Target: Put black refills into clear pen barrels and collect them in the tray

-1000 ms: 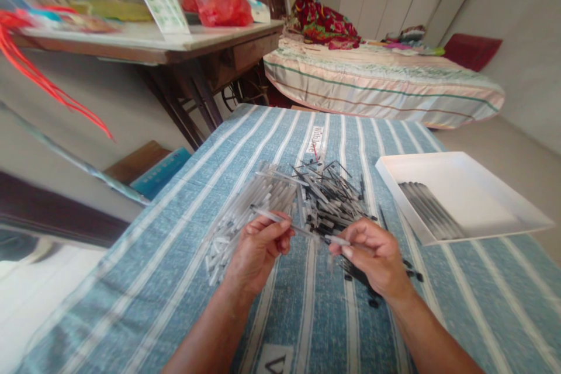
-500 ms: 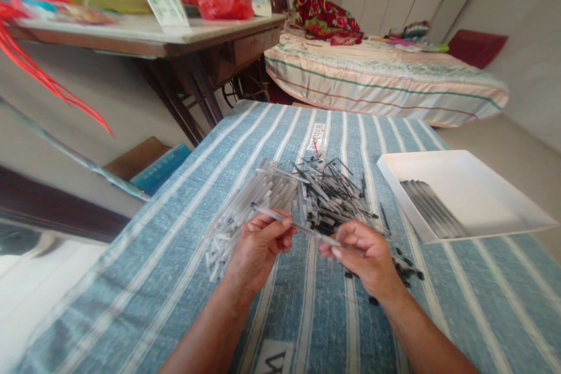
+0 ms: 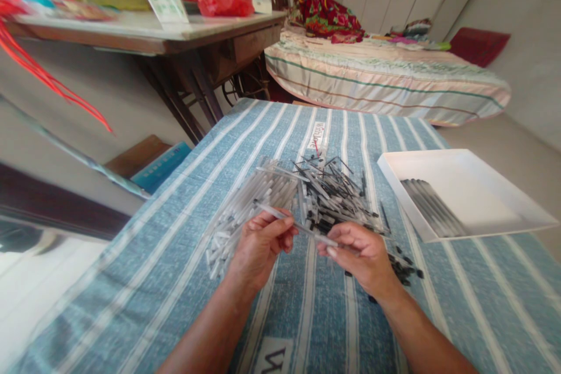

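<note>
Left hand (image 3: 260,242) grasps a slim translucent pen (image 3: 270,210), right hand (image 3: 363,254) its pale end piece (image 3: 328,241); a shallow white box (image 3: 486,187) sits near the blue-striped worktop (image 3: 166,280)'s right edge.

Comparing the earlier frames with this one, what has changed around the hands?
The right hand has moved leftward, bringing the slim pale piece it holds to the right end of the thin tube in the left hand; whether they are joined is unclear. Nothing was visibly picked up or released. The left hand's grip and the row of pens in the white tray stayed the same.
</note>
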The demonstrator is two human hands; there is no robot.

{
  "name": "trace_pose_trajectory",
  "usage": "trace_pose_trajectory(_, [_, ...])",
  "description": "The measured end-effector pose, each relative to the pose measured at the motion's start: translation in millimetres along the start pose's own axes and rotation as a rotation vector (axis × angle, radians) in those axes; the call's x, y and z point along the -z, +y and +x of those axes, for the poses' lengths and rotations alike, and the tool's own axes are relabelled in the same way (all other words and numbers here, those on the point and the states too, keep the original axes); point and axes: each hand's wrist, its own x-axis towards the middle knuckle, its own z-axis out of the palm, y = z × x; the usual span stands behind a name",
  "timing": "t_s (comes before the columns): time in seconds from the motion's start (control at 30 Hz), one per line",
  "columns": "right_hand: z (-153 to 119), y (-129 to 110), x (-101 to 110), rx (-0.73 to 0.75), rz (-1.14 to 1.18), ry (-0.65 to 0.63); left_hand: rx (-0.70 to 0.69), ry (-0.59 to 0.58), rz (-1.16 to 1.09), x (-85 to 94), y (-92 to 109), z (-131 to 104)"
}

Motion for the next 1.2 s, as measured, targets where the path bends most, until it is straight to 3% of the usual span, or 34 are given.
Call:
trace_pose_trajectory(0.23, [0.3, 6.5, -2.4, 0.039, 0.005, -0.021, 0.006, -0.057, 0.028, 0.8, -4.1, 0.3])
trace_pose_trajectory(0.53, [2.0, 4.6, -1.6, 0.148, -0.390, 0.052, 0.085, -0.098, 0.044, 0.1, -3.6, -1.1])
trace_pose_trajectory(1.2, [-1.4, 8.8, -6.6, 0.128, -0.323, 0.029, 0.028, -0.141, 0.053, -1.9, -13.8, 0.0])
